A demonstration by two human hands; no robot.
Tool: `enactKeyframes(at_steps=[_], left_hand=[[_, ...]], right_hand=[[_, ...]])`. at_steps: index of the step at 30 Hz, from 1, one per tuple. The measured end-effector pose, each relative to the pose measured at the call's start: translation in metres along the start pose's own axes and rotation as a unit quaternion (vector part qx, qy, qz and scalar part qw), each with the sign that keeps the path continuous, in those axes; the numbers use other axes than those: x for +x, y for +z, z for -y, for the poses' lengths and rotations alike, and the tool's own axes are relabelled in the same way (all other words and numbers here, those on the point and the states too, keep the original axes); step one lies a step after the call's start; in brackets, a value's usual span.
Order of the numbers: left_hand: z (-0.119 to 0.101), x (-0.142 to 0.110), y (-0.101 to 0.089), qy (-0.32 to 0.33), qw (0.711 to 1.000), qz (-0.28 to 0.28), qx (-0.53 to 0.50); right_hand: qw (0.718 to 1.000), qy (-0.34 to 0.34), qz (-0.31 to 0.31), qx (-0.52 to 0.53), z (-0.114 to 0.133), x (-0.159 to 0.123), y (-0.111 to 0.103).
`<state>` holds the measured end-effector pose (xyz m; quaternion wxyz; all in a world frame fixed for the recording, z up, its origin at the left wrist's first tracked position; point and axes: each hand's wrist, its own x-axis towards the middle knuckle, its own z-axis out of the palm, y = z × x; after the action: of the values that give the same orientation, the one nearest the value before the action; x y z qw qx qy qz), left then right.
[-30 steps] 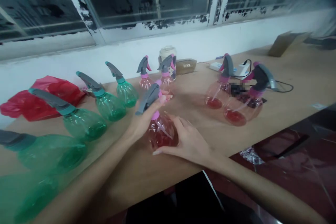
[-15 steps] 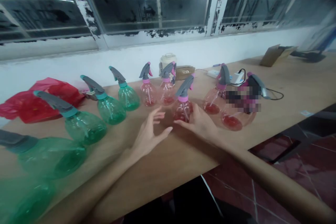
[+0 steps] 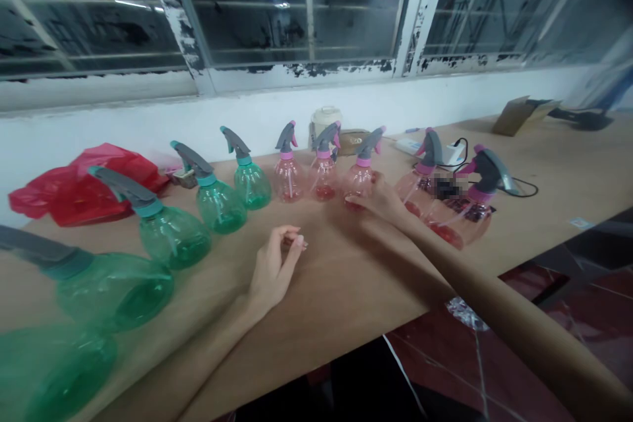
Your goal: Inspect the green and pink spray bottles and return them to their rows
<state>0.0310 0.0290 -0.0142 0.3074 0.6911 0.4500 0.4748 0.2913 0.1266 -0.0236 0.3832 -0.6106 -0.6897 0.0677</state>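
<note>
**Right hand (image 3: 386, 201) clasps pink spray bottle (image 3: 358, 179)**

Its fingers close around the bottle's lower side, on the counter (image 3: 336, 283), partly blocking another pink bottle (image 3: 415, 186) rightward. The left hand's (image 3: 273, 267) half-curled fingers hold nothing. Green bottles (image 3: 221, 206) stand leftward.

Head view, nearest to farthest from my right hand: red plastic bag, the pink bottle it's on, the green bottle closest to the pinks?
1. Pink bottle: within the right hand's grasp.
2. Green bottle: to that hand's left, past other pink ones.
3. Red plastic bag: far left, near the wall.
</note>
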Motion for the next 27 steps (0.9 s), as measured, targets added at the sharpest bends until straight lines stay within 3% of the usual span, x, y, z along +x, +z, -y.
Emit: enactKeyframes(at_steps=[10, 16, 22, 27], left_hand=[[0.003, 0.001, 0.001, 0.027, 0.994, 0.021, 0.104], [0.004, 0.001, 0.001, 0.034, 0.990, 0.034, 0.130], [0.006, -0.001, 0.002, 0.051, 0.989, 0.044, 0.131], [0.006, -0.003, 0.004, 0.056, 0.989, 0.052, 0.125]], right_hand=[[0.997, 0.058, -0.023, 0.037, 0.008, 0.009, 0.002], [0.992, -0.013, -0.108, 0.061, 0.020, -0.033, -0.025], [0.981, 0.053, -0.184, 0.019, 0.019, -0.075, -0.058], [0.977, 0.081, -0.195, -0.006, 0.013, -0.075, -0.065]])
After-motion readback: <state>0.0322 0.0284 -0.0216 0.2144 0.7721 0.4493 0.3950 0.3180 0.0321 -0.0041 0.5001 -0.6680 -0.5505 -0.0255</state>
